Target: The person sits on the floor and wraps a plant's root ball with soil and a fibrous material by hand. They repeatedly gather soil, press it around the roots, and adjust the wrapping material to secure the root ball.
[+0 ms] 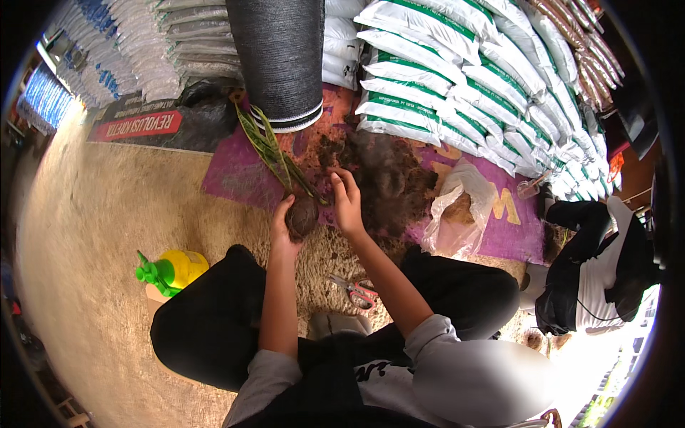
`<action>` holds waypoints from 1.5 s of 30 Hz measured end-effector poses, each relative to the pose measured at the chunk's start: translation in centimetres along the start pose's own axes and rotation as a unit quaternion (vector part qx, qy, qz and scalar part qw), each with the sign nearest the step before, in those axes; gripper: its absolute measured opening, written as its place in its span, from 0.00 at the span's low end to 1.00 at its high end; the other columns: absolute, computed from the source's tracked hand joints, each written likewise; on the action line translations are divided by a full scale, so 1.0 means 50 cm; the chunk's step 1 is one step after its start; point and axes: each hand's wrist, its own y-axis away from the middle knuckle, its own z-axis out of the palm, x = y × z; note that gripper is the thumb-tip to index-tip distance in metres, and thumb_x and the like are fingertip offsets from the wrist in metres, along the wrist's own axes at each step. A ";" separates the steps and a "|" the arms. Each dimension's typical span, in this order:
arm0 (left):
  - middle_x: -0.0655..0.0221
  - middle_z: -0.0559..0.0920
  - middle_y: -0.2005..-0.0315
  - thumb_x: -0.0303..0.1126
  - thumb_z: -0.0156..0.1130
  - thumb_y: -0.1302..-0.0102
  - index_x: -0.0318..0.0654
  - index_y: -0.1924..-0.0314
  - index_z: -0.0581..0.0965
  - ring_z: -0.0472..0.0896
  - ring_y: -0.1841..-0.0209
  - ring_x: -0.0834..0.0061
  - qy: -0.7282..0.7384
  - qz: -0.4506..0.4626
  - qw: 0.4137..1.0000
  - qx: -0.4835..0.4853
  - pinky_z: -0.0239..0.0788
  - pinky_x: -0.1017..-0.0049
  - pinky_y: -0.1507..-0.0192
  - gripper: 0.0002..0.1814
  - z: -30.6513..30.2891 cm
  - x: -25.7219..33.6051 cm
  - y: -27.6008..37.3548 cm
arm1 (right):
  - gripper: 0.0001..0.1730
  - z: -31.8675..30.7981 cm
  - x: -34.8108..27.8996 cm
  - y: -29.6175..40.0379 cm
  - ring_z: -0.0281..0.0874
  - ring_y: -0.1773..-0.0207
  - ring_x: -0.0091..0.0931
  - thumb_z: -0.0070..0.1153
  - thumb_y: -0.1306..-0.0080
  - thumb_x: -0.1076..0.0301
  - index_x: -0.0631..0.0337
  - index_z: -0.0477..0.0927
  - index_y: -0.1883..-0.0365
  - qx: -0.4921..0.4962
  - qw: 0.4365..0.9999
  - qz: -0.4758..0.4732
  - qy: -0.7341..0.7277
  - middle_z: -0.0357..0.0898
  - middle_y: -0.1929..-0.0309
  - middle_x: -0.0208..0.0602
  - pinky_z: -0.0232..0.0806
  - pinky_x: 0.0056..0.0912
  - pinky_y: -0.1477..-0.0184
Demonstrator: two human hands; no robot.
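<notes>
In my left hand (283, 227) rests a round, brown root ball (302, 218), with the thumb along its upper side. Long green leaves with yellow edges, like those of a snake plant (273, 152), rise from it and lean towards the upper left. My right hand (347, 200) is raised just right of the leaves, fingers partly bent; whether its fingertips pinch anything is too small to tell. Beyond it, dark loose soil (393, 179) is heaped on a purple printed sheet (235, 182). Red-handled scissors (359, 296) lie on the floor between my legs.
A clear plastic bag (463, 214) of brown material stands right of the soil. A yellow-green spray bottle (174, 270) is by my left knee. Ahead rise a tall black roll (278, 59) and stacked white-green sacks (406, 96). Another person (594, 267) sits at the right.
</notes>
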 end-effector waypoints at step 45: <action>0.66 0.76 0.54 0.37 0.59 0.39 0.41 0.43 0.69 0.77 0.51 0.66 -0.004 0.060 0.982 -0.181 0.75 0.65 0.53 0.24 0.080 -0.072 -0.023 | 0.24 -0.285 0.071 -0.349 0.80 0.60 0.34 0.59 0.39 0.54 0.70 0.80 0.58 0.148 0.952 0.006 0.268 0.82 0.65 0.44 0.69 0.32 0.57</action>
